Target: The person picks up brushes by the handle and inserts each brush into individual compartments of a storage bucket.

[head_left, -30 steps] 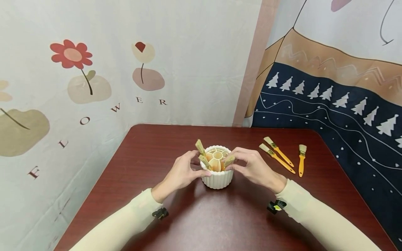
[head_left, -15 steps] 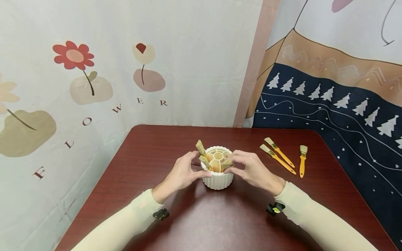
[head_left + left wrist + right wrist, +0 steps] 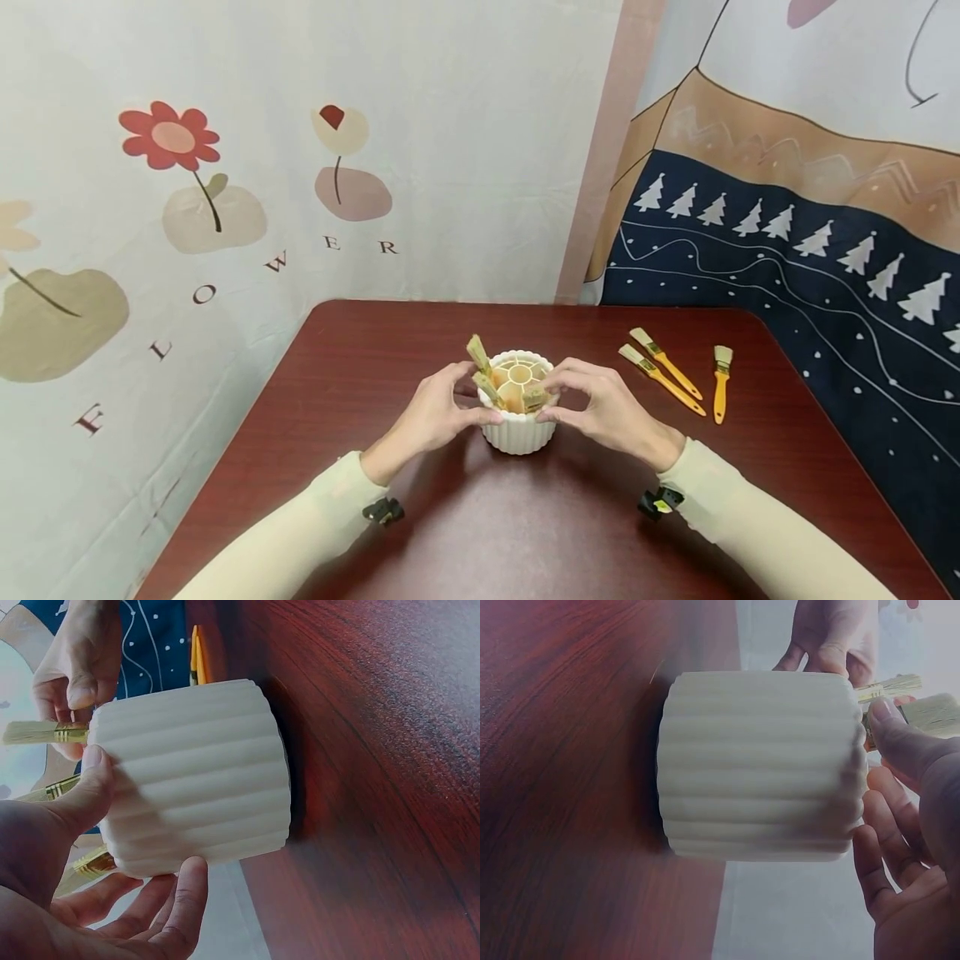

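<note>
A white fluted round holder (image 3: 519,438) with petal-shaped compartments stands upright on the table. My left hand (image 3: 433,414) grips its left side, thumb at the front rim and fingers round the wall. Two paintbrushes, a taller one (image 3: 477,352) and a lower one (image 3: 487,388), lean out of the left compartments, bristles up. At the right front, my right hand (image 3: 609,410) pinches a third paintbrush (image 3: 535,398) near its metal band, the thumb right at the rim. In the right wrist view that brush (image 3: 934,716) shows beside the thumb; its handle is hidden inside the holder.
Three more yellow-handled brushes lie at the right back of the table: two side by side (image 3: 660,379) and one apart (image 3: 721,387). The dark red table (image 3: 360,350) ends against a printed cloth (image 3: 480,167) behind.
The brush in my right hand has shifted left and down, to the front right of the holder. My left hand and the loose brushes have stayed put.
</note>
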### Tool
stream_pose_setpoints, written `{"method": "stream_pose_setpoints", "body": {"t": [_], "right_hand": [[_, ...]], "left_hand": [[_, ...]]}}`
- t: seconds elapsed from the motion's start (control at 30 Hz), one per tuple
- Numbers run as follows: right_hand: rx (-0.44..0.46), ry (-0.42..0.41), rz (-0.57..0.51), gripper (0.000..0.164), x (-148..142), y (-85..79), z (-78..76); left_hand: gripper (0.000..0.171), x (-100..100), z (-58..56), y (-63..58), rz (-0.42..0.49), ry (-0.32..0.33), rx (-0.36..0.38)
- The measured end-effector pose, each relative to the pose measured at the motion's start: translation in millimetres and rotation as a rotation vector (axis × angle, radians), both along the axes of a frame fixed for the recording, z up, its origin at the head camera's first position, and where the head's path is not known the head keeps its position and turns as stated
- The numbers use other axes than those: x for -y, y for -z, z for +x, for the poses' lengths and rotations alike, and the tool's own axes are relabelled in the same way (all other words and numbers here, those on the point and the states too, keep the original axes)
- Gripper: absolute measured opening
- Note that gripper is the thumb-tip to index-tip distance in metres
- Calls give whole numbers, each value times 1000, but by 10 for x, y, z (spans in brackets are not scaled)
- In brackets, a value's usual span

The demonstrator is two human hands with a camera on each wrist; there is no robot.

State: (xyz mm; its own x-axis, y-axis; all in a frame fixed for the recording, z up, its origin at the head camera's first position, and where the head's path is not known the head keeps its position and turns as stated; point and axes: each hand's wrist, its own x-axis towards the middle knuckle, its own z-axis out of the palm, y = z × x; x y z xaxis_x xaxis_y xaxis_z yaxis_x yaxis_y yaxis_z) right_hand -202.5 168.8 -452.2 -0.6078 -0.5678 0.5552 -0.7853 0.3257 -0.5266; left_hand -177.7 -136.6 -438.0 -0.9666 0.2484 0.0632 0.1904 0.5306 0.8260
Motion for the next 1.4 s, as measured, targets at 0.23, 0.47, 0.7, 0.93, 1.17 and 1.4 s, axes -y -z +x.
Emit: {"method": "stream_pose_setpoints", "body": {"t": [0.23, 0.47, 0.7, 0.93, 1.17, 1.4], "right_hand": [[5, 8, -13, 45, -34, -29, 43], [3, 25, -31, 51, -116, -56, 60], [6, 89, -36, 53, -272, -92, 25], [0, 192, -32, 53, -480, -107, -29], [44, 314, -14, 53, -709, -76, -115], [63, 417, 18, 42, -877, -29, -226]], "left_hand": [[87, 24, -52, -12, -60, 11, -7], [95, 54, -64, 12, -63, 33, 52], [103, -4, 89, 59, 11, -41, 1], [97, -167, 294, 108, -18, -169, -118], [92, -329, 381, 138, -11, -234, -129], [91, -374, 377, 117, -37, -260, -124]]}}
